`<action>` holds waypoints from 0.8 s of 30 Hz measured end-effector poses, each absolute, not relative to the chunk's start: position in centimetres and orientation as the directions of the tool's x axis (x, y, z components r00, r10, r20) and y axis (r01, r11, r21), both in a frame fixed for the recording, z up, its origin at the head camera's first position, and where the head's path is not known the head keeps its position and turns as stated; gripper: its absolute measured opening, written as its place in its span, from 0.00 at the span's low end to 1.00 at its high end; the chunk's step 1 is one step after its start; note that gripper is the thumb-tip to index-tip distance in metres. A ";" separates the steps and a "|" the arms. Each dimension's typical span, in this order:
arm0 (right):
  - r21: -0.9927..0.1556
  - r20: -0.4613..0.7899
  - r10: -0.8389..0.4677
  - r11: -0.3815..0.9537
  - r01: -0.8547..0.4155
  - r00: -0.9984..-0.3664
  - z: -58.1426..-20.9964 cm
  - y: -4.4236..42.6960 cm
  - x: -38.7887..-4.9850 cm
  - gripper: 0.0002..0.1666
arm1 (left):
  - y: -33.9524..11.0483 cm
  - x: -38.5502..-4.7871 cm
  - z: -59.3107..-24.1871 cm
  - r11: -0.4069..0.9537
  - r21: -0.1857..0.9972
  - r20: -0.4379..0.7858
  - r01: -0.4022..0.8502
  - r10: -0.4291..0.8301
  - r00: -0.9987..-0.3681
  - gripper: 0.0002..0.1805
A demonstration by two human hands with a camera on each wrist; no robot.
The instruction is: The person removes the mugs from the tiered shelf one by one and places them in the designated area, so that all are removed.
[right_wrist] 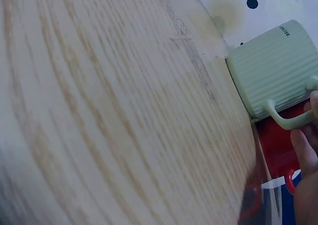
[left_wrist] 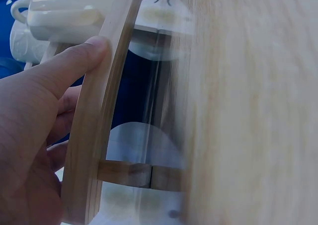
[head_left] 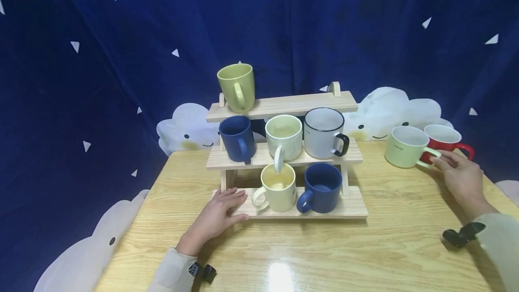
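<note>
My right hand [head_left: 462, 177] pinches the handle of a light green ribbed mug [right_wrist: 278, 68] at the table's right side. A red mug [head_left: 443, 135] stands just behind it, partly hidden. My left hand [head_left: 220, 211] rests at the left end of the wooden rack's bottom shelf [head_left: 352, 206], its fingers over the board and its thumb along the front edge [left_wrist: 107, 86]. Nearest that hand is a cream mug [head_left: 279, 193], with a dark blue mug [head_left: 322, 190] to its right on the same shelf.
On the middle shelf stand a navy mug [head_left: 237, 139], a pale embossed mug [head_left: 284, 132] and a white mug [head_left: 322, 134] with black rim and handle. An olive-green mug [head_left: 239, 84] occupies the top shelf's left end. A dark blue curtain [head_left: 259, 21] hangs behind the table [head_left: 259, 247].
</note>
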State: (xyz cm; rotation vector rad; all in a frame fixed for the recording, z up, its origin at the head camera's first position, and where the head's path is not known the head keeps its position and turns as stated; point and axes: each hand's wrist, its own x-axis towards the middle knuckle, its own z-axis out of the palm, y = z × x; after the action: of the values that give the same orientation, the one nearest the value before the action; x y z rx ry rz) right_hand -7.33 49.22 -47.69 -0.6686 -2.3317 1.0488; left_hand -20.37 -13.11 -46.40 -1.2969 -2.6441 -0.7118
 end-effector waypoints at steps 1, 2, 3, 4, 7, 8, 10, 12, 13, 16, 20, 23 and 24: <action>-0.761 0.238 0.608 0.602 0.244 -0.758 -47.7 49.3 -7.3 0.35 | -13.1 -20.4 -46.4 0.524 0.361 0.298 0.772 0.720 -0.627 0.35; -0.754 0.238 0.606 0.607 0.249 -0.759 -47.6 49.4 -7.2 0.35 | -13.0 -20.4 -46.4 0.522 0.362 0.298 0.772 0.720 -0.626 0.35; -0.750 0.236 0.606 0.610 0.254 -0.759 -47.6 49.5 -7.1 0.35 | -13.0 -20.5 -46.4 0.520 0.364 0.297 0.773 0.722 -0.625 0.34; -0.747 0.237 0.605 0.614 0.256 -0.760 -47.6 49.6 -7.0 0.35 | -13.0 -20.5 -46.4 0.519 0.367 0.296 0.772 0.722 -0.625 0.34; -0.724 0.250 0.598 0.638 0.263 -0.762 -47.5 49.7 -6.7 0.35 | -12.9 -20.5 -46.5 0.521 0.370 0.290 0.769 0.722 -0.628 0.34; -0.715 0.258 0.593 0.648 0.262 -0.763 -47.4 49.7 -6.6 0.34 | -12.9 -20.5 -46.5 0.522 0.373 0.287 0.767 0.721 -0.631 0.35; -0.693 0.274 0.585 0.670 0.264 -0.764 -47.3 49.8 -6.5 0.34 | -12.9 -20.4 -46.5 0.526 0.376 0.283 0.763 0.719 -0.635 0.35; -0.673 0.294 0.576 0.691 0.263 -0.763 -47.2 49.8 -6.5 0.32 | -12.9 -20.4 -46.4 0.528 0.377 0.282 0.761 0.718 -0.637 0.35; -0.664 0.302 0.575 0.700 0.265 -0.760 -47.1 49.7 -6.6 0.31 | -12.9 -20.4 -46.4 0.528 0.375 0.282 0.762 0.718 -0.636 0.35; -0.645 0.314 0.570 0.715 0.270 -0.759 -46.7 49.6 -6.7 0.30 | -12.9 -20.4 -46.3 0.528 0.364 0.292 0.767 0.717 -0.632 0.35; -0.630 0.309 0.565 0.724 0.280 -0.765 -46.2 49.3 -7.0 0.30 | -12.9 -20.5 -46.3 0.527 0.359 0.303 0.770 0.715 -0.630 0.35; -0.617 0.287 0.555 0.731 0.293 -0.781 -46.0 49.2 -7.0 0.30 | -13.0 -20.5 -46.3 0.526 0.364 0.298 0.769 0.716 -0.631 0.35; -0.610 0.276 0.556 0.731 0.304 -0.784 -46.0 49.1 -7.0 0.30 | -13.1 -20.5 -46.3 0.526 0.363 0.297 0.769 0.717 -0.630 0.35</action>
State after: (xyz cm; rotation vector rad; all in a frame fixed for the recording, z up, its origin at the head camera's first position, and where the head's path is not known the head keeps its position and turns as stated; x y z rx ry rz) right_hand -7.04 49.15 -45.99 -0.6569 -2.4871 0.7672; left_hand -20.54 -13.08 -46.31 -1.2943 -2.6465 -0.7136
